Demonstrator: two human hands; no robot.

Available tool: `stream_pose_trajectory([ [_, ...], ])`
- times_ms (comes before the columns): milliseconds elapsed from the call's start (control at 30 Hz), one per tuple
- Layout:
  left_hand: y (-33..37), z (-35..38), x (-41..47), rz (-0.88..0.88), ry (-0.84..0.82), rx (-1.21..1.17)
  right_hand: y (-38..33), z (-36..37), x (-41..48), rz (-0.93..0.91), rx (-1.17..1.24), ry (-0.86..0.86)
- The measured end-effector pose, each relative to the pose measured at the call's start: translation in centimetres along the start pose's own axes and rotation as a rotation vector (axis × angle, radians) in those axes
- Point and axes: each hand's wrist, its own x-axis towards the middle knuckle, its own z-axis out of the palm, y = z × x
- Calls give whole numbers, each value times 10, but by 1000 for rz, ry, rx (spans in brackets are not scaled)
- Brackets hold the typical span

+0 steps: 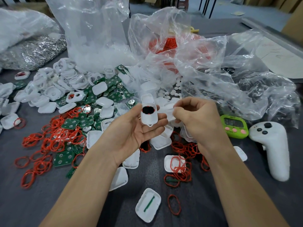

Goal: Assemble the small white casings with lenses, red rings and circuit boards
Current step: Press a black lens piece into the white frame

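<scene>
On the left of the dark grey worktop [24, 202] I see the stock spread within easy reach. A heap of loose white plastic casing shells [49, 92] lies further off. Flat green rectangular circuit boards [70, 123] sit nearer, and thin red rubber rings [54, 138] lie tangled over and around them. I judge they were tipped out loose so that either hand can take one without digging in a bag.

At the centre my left hand [131, 128] is turned palm up. It grips a small white rounded casing [149, 118] between thumb and fingers. The dark opening faces up at me, with bits of red showing round its rim. Held this way, the cavity is open to whatever goes in next.

Just right of it my right hand [196, 118] pinches a small pale plastic piece [165, 111] at its fingertips, close to the casing. The piece is too blurred for me to name. I take this as the step of fitting a part to the shell.

Beyond the hands lie small white round discs [172, 91], perhaps the lenses, beside crumpled clear plastic bags [229, 71]. On the near right sit a lime-green digital timer [233, 126] and a white handheld controller [272, 149], out of the working area.
</scene>
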Motion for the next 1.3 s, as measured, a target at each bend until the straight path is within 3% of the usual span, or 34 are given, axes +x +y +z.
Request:
stream_pose_trajectory([
  [167,0,-1,0,-7,12,0,-3,-2,-1,3,76,-77],
  [400,-2,1,0,19,-6,-27,-7,-1,-2,142,462,-39],
  [633,1,-1,2,58,42,-57,1,6,-3,65,184,-85],
  [767,2,-4,2,51,36,-43,6,4,-3,-115,-190,-101],
  [867,1,-6,3,34,25,-10,3,5,-5,-254,-301,-64],
  [1067,-1,-7,6,46,5,28,1,1,-7,-324,-294,-53],
  [1200,-3,-8,6,47,-11,38,-1,-2,-5,-246,-251,-95],
  [1300,-3,-8,5,46,-2,32,-4,-5,-2,-112,-78,-134],
])
